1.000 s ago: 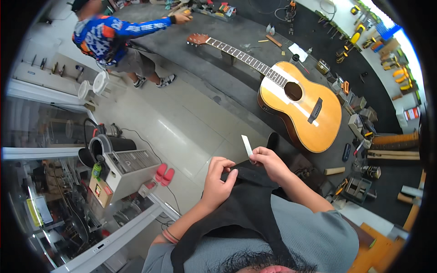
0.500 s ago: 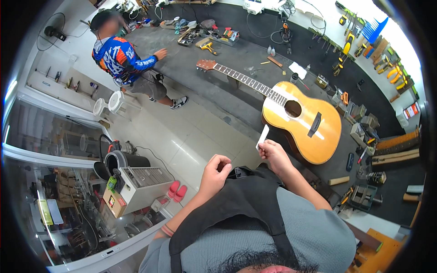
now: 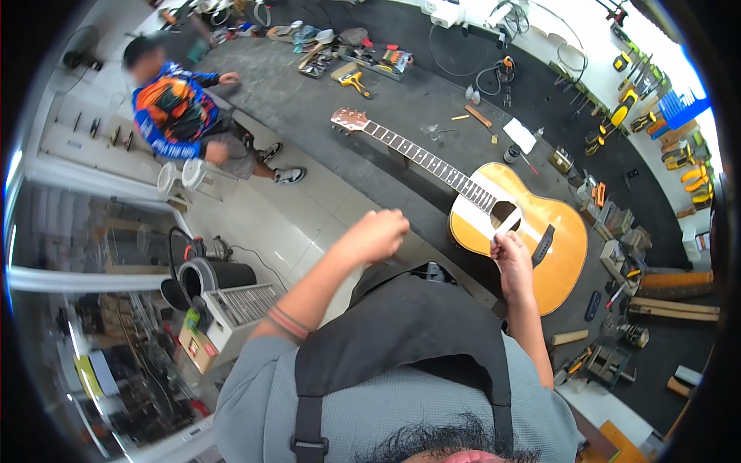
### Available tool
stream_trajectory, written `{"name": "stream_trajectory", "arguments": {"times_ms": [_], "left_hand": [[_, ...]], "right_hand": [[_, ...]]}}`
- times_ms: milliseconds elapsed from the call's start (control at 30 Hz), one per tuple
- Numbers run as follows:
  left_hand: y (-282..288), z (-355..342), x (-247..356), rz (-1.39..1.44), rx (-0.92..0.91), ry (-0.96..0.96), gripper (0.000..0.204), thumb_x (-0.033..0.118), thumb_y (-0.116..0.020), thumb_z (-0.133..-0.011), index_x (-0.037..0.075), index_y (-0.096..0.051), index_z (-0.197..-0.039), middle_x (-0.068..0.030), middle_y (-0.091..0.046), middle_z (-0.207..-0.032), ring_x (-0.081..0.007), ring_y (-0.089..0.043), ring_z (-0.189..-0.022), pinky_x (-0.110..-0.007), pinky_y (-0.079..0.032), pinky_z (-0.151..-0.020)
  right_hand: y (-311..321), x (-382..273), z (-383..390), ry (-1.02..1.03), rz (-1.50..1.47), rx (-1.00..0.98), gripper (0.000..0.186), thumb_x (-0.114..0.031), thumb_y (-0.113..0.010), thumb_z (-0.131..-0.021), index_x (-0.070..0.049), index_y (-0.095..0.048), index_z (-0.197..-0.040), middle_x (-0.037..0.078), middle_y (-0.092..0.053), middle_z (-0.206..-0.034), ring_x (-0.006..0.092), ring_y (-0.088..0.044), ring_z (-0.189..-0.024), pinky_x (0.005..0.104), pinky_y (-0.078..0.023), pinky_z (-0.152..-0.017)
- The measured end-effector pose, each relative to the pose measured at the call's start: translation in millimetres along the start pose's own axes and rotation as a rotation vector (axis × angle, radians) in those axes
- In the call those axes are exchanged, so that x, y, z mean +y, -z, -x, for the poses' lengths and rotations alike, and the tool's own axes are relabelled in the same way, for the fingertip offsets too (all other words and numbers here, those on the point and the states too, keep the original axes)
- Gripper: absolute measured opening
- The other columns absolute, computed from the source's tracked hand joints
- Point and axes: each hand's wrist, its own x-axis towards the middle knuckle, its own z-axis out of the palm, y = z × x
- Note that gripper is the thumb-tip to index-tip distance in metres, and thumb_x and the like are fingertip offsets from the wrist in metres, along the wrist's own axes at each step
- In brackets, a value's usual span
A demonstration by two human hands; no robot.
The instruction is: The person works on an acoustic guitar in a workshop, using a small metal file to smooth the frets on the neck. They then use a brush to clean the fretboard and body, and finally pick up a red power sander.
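A natural-topped acoustic guitar (image 3: 562,224) lies face up on the dark workbench, its neck pointing to the far left. My right hand (image 3: 512,253) pinches a small flat white strip (image 3: 508,222) and holds it over the guitar top, by the lower rim of the sound hole. Whether the strip touches the guitar, I cannot tell. My left hand (image 3: 378,235) is raised in front of the bench edge, left of the guitar body. Its fingers are curled, their tips hidden below the hand; anything inside them does not show.
Past the headstock, a yellow-handled brush (image 3: 353,80) lies near trays of tools. A black jar (image 3: 512,153) and white paper (image 3: 519,136) are behind the guitar. Hand tools line the right wall. Another person (image 3: 177,112) sits at the bench's far left. A grey cabinet (image 3: 239,312) stands at left.
My right hand has carried the white strip from the bench edge to above the guitar's sound hole. My left hand has risen forward. The other person has turned and sat down.
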Motion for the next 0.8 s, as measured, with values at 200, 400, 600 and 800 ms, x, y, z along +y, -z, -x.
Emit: {"name": "stream_trajectory", "arguments": {"times_ms": [200,400,600,800], "left_hand": [[133.2,-181.3,-211.1,-0.112,0.052,0.031,0.028,0.016,-0.074,-0.092,0.003,-0.078,-0.117,-0.0216,-0.077,-0.117,-0.0368,-0.074,-0.114,-0.048,-0.058,-0.099],[137.7,-366.7,-440.5,-0.156,0.147,0.056,0.034,0.008,-0.070,-0.093,0.005,-0.072,-0.127,-0.0195,-0.070,-0.134,-0.0427,-0.068,-0.127,-0.050,-0.057,-0.105],[92.7,-418.4,-537.6,-0.373,-0.026,0.042,0.053,-0.001,-0.056,-0.098,0.012,-0.058,-0.149,-0.0181,-0.055,-0.159,-0.0434,-0.061,-0.141,-0.054,-0.054,-0.115],[124.0,-420.7,-543.5,-0.418,-0.108,-0.083,0.026,0.008,-0.060,-0.104,0.013,-0.059,-0.129,-0.0158,-0.061,-0.147,-0.0477,-0.069,-0.123,-0.059,-0.058,-0.098]], "right_hand": [[-38.9,22.8,-10.6,0.038,0.048,0.309,0.019,-0.019,-0.066,-0.109,-0.009,-0.065,-0.093,0.001,-0.066,-0.086,0.0104,-0.060,-0.078,0.0274,-0.046,-0.075],[-146.6,35.6,-15.9,0.042,0.014,0.631,0.021,-0.020,-0.066,-0.109,-0.008,-0.065,-0.092,0.001,-0.067,-0.085,0.0099,-0.058,-0.080,0.0283,-0.046,-0.079],[-224.5,52.5,0.6,-0.053,0.011,0.943,0.014,-0.017,-0.070,-0.107,-0.006,-0.070,-0.097,0.001,-0.070,-0.090,0.0100,-0.061,-0.082,0.0279,-0.049,-0.081],[-258.2,49.4,-16.4,-0.035,0.004,0.966,0.011,-0.016,-0.070,-0.106,-0.006,-0.069,-0.101,0.001,-0.070,-0.089,0.0092,-0.062,-0.081,0.0266,-0.049,-0.079]]}}
